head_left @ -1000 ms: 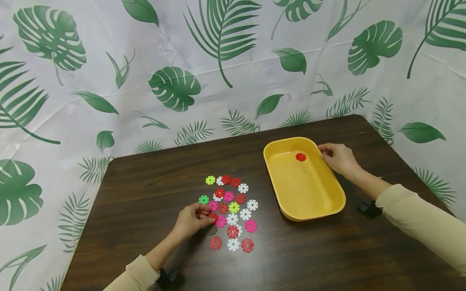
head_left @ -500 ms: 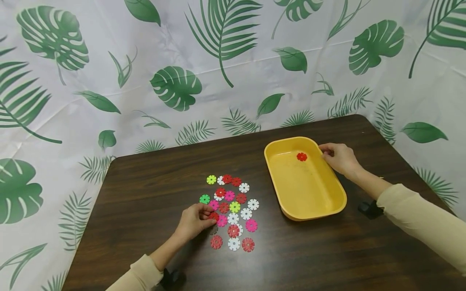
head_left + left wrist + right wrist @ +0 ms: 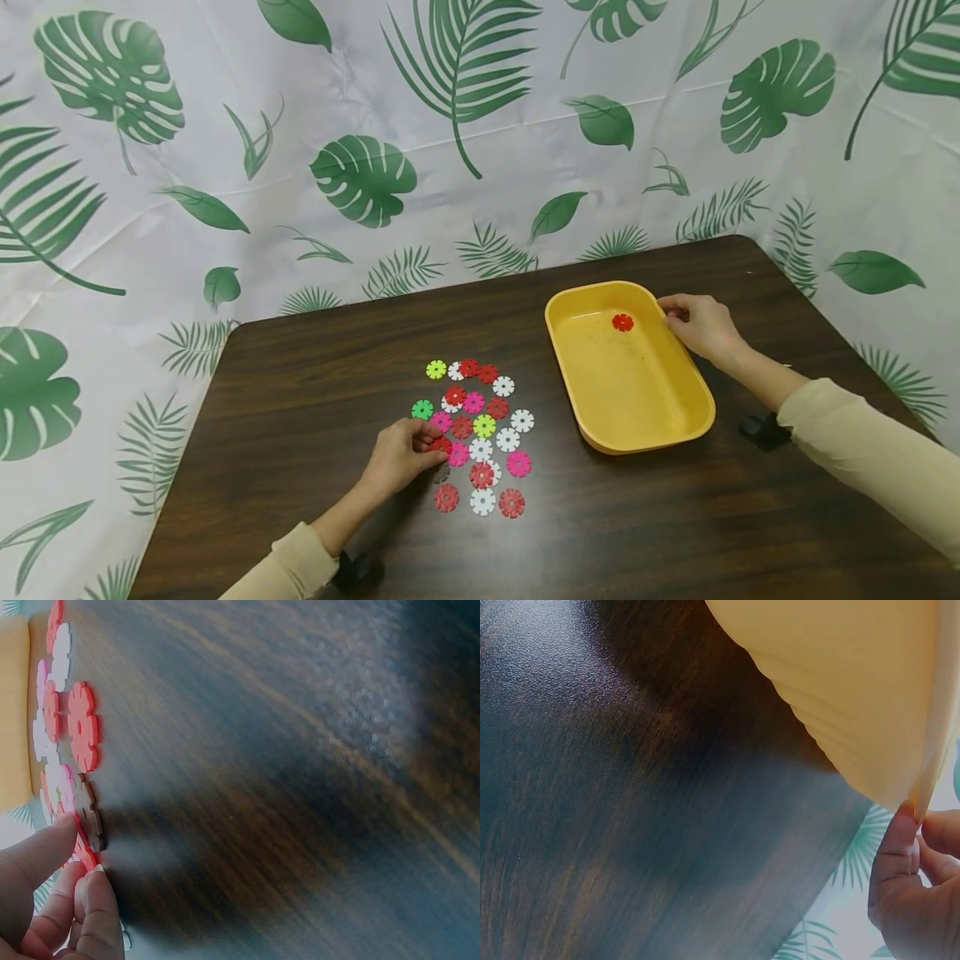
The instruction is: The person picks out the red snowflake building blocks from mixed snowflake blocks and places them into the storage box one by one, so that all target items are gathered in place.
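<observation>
My left hand pinches a red notched plastic disc between thumb and fingers, at the left side of a spread of discs. In the left wrist view, a brown disc lies on the table right beside the pinched one. Pink discs and a green disc are close to the fingertips. On the right, my right hand grips the rim of a yellow plastic tub at its far right corner, thumb and fingers on either side of the edge. One red disc lies inside the tub near its far end.
Several white discs, red discs and yellow-green discs lie on the dark wooden table, some overlapping. A white leaf-print cloth hangs behind the table's far edge.
</observation>
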Motion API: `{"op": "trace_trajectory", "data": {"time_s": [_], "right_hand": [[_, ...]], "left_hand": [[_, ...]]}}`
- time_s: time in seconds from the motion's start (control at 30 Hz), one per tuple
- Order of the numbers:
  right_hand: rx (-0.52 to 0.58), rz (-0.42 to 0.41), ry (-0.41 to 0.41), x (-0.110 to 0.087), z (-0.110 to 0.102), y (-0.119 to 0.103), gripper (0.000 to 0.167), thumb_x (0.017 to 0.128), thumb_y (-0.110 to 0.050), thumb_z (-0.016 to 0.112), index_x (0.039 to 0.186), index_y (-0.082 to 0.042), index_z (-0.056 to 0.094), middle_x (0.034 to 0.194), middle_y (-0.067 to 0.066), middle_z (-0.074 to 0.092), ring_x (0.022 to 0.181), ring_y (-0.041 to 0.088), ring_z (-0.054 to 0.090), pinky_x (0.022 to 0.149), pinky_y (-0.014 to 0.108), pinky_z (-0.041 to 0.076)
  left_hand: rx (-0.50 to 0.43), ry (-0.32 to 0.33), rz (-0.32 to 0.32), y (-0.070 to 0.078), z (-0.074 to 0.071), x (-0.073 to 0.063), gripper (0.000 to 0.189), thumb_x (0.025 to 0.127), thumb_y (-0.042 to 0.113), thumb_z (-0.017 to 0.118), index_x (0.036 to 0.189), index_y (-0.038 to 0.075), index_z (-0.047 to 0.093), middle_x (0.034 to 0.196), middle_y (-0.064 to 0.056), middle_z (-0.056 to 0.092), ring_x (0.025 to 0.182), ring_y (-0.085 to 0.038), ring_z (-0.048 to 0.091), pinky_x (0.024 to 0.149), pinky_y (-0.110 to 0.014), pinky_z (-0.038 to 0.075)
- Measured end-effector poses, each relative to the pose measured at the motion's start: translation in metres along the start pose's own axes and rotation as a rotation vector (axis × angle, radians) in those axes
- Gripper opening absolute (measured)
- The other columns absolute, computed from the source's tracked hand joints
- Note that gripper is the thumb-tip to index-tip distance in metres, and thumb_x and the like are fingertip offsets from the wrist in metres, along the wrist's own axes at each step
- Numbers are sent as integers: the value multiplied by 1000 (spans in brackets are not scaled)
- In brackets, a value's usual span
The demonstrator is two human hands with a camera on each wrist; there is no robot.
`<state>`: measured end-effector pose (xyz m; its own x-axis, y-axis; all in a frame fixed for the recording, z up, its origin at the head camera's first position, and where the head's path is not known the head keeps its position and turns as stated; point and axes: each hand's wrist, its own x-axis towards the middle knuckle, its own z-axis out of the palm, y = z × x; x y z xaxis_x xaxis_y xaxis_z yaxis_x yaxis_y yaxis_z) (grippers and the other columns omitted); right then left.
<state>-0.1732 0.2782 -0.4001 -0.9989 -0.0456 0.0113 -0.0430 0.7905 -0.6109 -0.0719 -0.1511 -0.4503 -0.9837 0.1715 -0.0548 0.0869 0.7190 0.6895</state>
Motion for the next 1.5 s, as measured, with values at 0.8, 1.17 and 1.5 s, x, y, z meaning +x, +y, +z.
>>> {"op": "trace_trajectory", "data": {"time_s": [0.8, 1.17, 1.5], "right_hand": [[-2, -14, 7, -2, -2, 0, 31, 92, -2, 53, 120, 12, 55, 99, 26, 60, 83, 32, 56, 72, 42, 54], [3, -13, 0, -1, -2, 0, 31, 92, -1, 53, 121, 12, 54, 100, 26, 60, 84, 33, 57, 74, 44, 55], [5, -13, -1, 0, -2, 0, 31, 92, -2, 54, 120, 12, 55, 101, 27, 60, 85, 33, 56, 76, 46, 54]], "left_hand": [[19, 18, 43, 2, 1, -2, 21, 72, 10, 81, 88, 6, 69, 83, -4, 66, 75, -13, 64, 67, -27, 55], [-24, 40, 62, 2, 2, -3, 23, 69, 5, 82, 87, 5, 69, 85, -4, 66, 75, -13, 64, 65, -25, 54], [-52, 38, 43, 1, 2, -1, 25, 67, 3, 83, 87, 5, 69, 84, -4, 66, 72, -11, 60, 62, -19, 51]]}}
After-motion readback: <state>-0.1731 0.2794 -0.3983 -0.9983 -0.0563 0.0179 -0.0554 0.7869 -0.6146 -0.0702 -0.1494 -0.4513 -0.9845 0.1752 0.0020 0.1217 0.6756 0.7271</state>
